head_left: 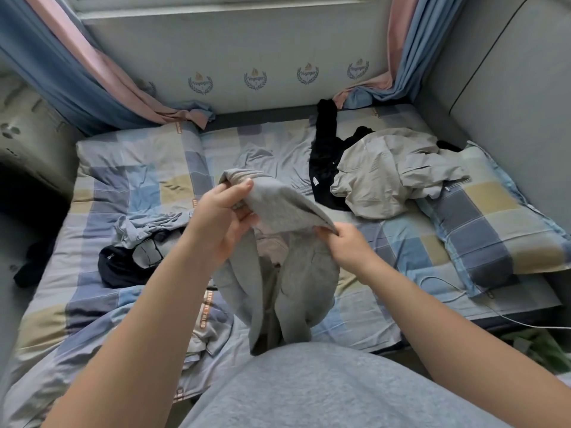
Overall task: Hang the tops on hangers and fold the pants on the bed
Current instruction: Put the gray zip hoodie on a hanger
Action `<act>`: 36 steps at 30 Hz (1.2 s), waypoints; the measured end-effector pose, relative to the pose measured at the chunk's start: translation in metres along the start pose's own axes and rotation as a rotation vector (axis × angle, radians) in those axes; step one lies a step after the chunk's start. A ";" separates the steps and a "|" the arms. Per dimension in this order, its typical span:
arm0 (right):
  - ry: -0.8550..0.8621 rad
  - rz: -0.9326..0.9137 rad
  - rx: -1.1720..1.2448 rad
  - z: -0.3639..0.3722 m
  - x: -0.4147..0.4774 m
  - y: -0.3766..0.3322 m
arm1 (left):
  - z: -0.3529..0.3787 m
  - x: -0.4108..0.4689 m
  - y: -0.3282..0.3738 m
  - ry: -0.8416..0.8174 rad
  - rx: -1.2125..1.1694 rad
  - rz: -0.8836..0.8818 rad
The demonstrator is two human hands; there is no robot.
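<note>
hands: two, both bare, both lifted over the bed (92,288).
left hand (227,217): just at 9 o'clock of the view's centre; fingers curled in and thumb laid over the top, gripping a bunched edge of the grey garment (287,208).
right hand (346,245): at 4 o'clock of centre; thumb and fingertips closed in a pinch on another edge of the same cloth.
grey garment: one, at the centre, stretched between the two hands, the rest hanging in two loose folds towards 6 o'clock, above the sheet; whether top or pants cannot be told.
beige garment (395,168): one, crumpled at 2 o'clock, lying partly over the black garment (324,156).
black garment: one, at 1 o'clock, stretched towards the wall.
dark garment (120,270): one, at 8 o'clock, touching the light blue garment (145,227) beside it.
light blue garment: one, rumpled, at 9 o'clock.
pillows: two, checked like the sheet; one pillow (133,156) at 10 o'clock, the other pillow (494,217) at 3 o'clock.
curtains: two, pink and blue; left curtain (71,72) at 10 o'clock, right curtain (411,50) at 1 o'clock, both ends resting on the bed.
wall crests (255,79): four plainly seen, in a row at 12 o'clock.
white cable (463,293): one, at 4 o'clock, near the right pillow.
</note>
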State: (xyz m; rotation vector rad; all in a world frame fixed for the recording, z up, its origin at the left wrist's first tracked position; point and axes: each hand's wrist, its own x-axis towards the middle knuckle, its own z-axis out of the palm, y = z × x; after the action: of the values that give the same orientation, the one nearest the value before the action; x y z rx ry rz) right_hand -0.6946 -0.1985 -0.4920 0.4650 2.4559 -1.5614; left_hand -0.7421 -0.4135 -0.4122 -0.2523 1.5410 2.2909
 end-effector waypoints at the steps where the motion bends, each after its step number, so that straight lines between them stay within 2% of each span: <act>1: 0.041 0.057 0.068 -0.003 0.001 -0.003 | -0.001 0.002 -0.008 -0.024 0.077 -0.020; 5: 0.086 0.222 0.449 -0.008 0.000 -0.020 | 0.006 -0.002 -0.051 -0.128 0.456 -0.051; 8: 0.022 0.185 0.553 -0.002 -0.006 -0.038 | 0.020 -0.008 -0.087 -0.190 0.865 0.035; 9: -0.010 0.151 0.563 0.000 -0.008 -0.043 | 0.022 -0.008 -0.095 -0.173 0.919 0.102; 11: -0.078 0.084 0.606 0.002 -0.012 -0.052 | 0.019 -0.004 -0.100 -0.095 0.870 0.237; 13: -0.133 0.017 0.674 -0.001 -0.016 -0.055 | 0.011 0.004 -0.093 -0.040 0.735 0.299; 15: -0.114 -0.061 0.618 -0.006 -0.020 -0.050 | 0.005 0.009 -0.082 0.014 0.542 0.253; 17: -0.096 -0.114 0.459 -0.011 -0.022 -0.037 | -0.001 0.012 -0.069 0.072 0.337 0.151; 20: -0.204 -0.088 0.191 -0.009 -0.027 -0.011 | -0.002 0.011 -0.052 0.037 0.085 0.005; 23: -0.249 -0.022 0.039 0.007 -0.027 0.015 | 0.003 0.006 -0.043 -0.034 0.018 -0.019; 28: -0.071 0.038 -0.217 0.015 -0.018 0.041 | 0.000 0.006 -0.032 0.000 0.097 -0.004; 30: -0.001 0.098 -0.121 0.004 -0.010 0.044 | -0.009 0.010 -0.027 0.036 0.220 0.011; 33: 0.120 0.265 0.277 -0.014 0.000 0.033 | -0.020 0.017 -0.026 0.069 0.386 0.095; 36: 0.162 0.299 0.531 -0.021 0.007 0.014 | -0.026 0.019 -0.039 0.067 0.481 0.091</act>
State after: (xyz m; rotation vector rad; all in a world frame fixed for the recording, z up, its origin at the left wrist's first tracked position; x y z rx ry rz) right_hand -0.6962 -0.1726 -0.4968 1.0230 1.9195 -2.0887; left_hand -0.7454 -0.4207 -0.4620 -0.1303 2.1129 1.9108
